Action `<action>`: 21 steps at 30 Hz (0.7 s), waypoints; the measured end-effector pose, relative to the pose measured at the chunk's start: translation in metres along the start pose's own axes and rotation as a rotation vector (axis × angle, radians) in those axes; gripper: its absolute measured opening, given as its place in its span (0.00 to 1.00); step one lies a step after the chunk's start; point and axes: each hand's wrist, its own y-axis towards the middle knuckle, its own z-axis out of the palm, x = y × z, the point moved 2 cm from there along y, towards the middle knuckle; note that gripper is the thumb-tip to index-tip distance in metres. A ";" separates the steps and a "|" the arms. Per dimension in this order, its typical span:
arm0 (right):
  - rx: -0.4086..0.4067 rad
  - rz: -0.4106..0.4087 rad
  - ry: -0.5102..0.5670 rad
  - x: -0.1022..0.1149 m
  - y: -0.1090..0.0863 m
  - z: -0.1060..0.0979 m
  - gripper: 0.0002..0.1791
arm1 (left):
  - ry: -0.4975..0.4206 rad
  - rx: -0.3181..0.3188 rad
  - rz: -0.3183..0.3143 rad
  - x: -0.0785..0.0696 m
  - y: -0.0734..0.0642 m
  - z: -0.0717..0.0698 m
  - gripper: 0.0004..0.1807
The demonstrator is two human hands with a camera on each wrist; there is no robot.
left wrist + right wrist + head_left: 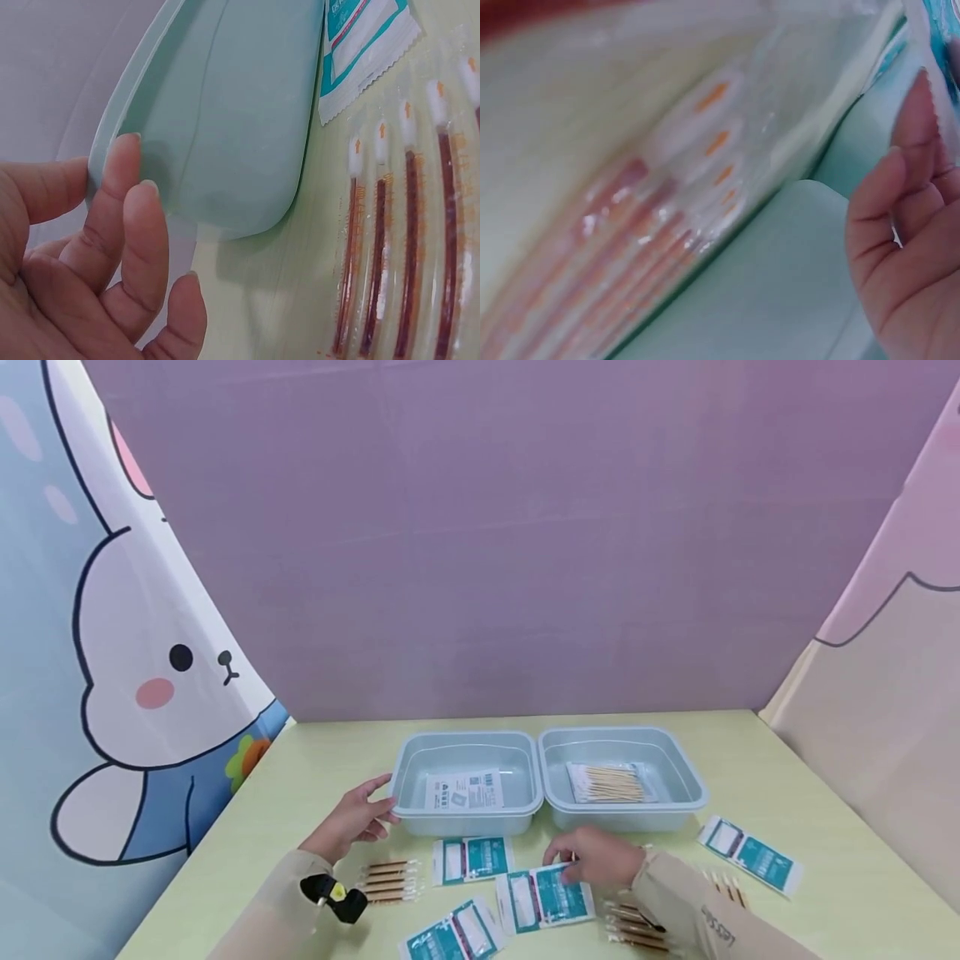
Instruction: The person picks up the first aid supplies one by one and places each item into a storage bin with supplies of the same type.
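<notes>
My left hand [358,817] is at the left end of the left pale blue plastic bin [472,822], pinching its rim between thumb and finger; the other fingers curl loosely beside its wall in the left wrist view. In front of the bins, my right hand [603,857] pinches the upper edge of a teal and white packet [542,900]. That packet appears partly at the edge of the right wrist view. Brown liquid-filled swabs [390,881] in clear wrap lie by my left wrist. More brown swabs [633,931] are partly covered by my right sleeve.
A white printed label [465,791] lies in the left bin. The right bin [626,817] touches it and holds a bag of wooden cotton swabs [611,783]. Other teal packets lie in front [474,860], nearest me [453,933] and at right [752,856]. A purple wall [525,568] stands behind.
</notes>
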 end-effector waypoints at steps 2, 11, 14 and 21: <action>-0.025 -0.022 0.073 0.000 0.000 -0.003 0.09 | 0.000 0.001 0.005 0.000 0.000 0.000 0.30; -0.097 -0.002 0.236 0.000 -0.003 -0.011 0.08 | -0.006 0.008 0.009 -0.002 -0.001 -0.001 0.30; -0.108 0.001 0.251 0.002 -0.004 -0.015 0.08 | 0.000 0.008 0.007 -0.002 -0.001 0.000 0.30; -0.105 0.038 0.244 0.014 -0.002 -0.032 0.06 | -0.015 0.008 0.004 -0.001 -0.002 0.000 0.29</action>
